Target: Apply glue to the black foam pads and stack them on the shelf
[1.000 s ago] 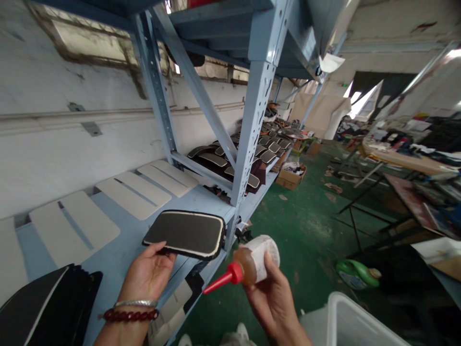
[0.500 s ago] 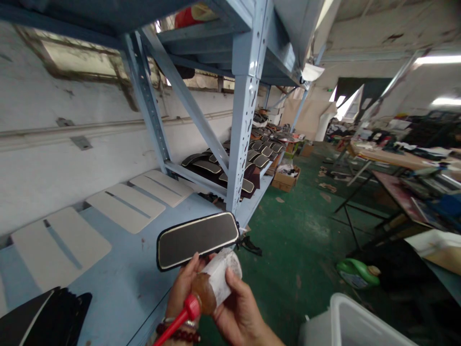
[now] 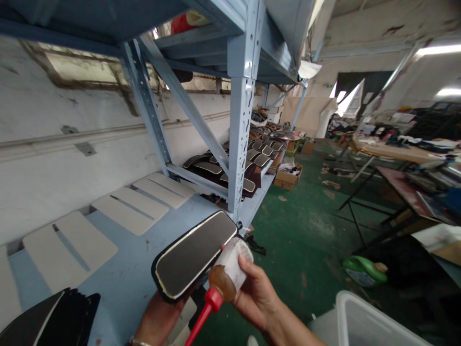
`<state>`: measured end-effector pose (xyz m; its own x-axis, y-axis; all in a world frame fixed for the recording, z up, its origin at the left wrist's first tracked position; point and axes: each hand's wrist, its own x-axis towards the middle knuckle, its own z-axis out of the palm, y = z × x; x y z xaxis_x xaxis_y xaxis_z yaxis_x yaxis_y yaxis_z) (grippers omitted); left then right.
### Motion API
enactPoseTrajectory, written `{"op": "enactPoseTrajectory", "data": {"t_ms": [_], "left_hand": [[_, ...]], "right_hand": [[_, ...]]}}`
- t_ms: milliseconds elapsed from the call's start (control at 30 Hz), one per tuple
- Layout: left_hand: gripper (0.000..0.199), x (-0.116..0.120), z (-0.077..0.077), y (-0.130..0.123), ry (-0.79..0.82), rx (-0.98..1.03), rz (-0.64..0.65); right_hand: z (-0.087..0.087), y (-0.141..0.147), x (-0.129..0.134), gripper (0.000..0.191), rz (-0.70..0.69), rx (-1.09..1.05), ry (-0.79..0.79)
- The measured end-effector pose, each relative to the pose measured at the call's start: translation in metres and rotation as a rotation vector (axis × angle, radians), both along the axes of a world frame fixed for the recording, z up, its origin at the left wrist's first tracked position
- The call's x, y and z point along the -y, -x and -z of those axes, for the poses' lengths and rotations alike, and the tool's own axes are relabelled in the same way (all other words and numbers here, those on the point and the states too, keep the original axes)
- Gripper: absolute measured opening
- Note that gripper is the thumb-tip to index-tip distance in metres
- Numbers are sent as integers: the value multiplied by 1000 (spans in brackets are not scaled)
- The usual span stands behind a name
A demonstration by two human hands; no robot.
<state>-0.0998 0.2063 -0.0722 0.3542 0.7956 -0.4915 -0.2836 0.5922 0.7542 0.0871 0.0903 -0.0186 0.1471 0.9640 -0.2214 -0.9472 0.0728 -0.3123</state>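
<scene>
A dark rounded panel (image 3: 196, 257) with a pale line round its edge is tilted above the blue shelf (image 3: 133, 259). My left hand (image 3: 160, 315) is under its near side and holds it, its fingers mostly hidden beneath. In my right hand (image 3: 257, 293) is a squeeze bottle (image 3: 230, 269) with a whitish wrap, amber liquid and a long red nozzle that points down to the left. The bottle overlaps the panel's right end in view. Pale flat pieces (image 3: 68, 247) lie along the wall on the shelf.
A stack of dark panels (image 3: 52, 319) sits at the lower left. The blue rack post (image 3: 239, 125) rises ahead. More dark panels (image 3: 257, 154) lie on the shelf beyond. To the right are a white bin (image 3: 340, 322), a green jug (image 3: 363, 270) and worktables (image 3: 399, 150).
The panel has turned more steeply, its left end coming lower and nearer. My left hand has moved down and left under it. The bottle in my right hand has shifted right.
</scene>
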Motion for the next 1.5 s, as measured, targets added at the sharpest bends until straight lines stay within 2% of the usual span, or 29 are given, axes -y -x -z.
{"op": "enactPoseTrajectory", "data": {"t_ms": [67, 100, 167, 233, 333, 433, 567, 733, 900, 1133, 1367, 1500], "left_hand": [[28, -20, -23, 8, 44, -35, 6], [22, -30, -38, 10, 49, -65, 56], [24, -46, -71, 10, 24, -47, 304], [25, -56, -101, 4, -83, -27, 493], [27, -59, -124, -15, -190, -148, 683], [31, -57, -126, -32, -236, -214, 767], [36, -57, -121, -32, -309, -232, 744], [39, -57, -128, -11, -286, -217, 749], [42, -48, -137, -7, -164, -204, 766], [44, -47, -138, -10, -148, -202, 774], [45, -50, -133, -8, -169, -201, 786], [44, -48, -132, -10, -113, -153, 764]], "right_hand": [[-6, -9, 3, 44, -47, 37, 13], [-9, -13, 4, 47, -72, 62, 24], [-13, -19, 4, 51, -121, 118, 53], [-16, -23, 4, 54, -170, 164, 75], [-16, -22, 1, 57, -210, 205, 84], [-14, -20, 2, 56, -203, 235, 88], [-18, -35, 7, 52, -114, 255, 99], [-46, -79, 9, 43, 305, 485, 77], [-64, -104, 2, 50, 520, 642, -26], [-59, -106, -3, 52, 615, 728, -65], [-51, -102, 0, 51, 607, 703, -3], [-46, -104, -3, 45, 662, 668, 26]]}}
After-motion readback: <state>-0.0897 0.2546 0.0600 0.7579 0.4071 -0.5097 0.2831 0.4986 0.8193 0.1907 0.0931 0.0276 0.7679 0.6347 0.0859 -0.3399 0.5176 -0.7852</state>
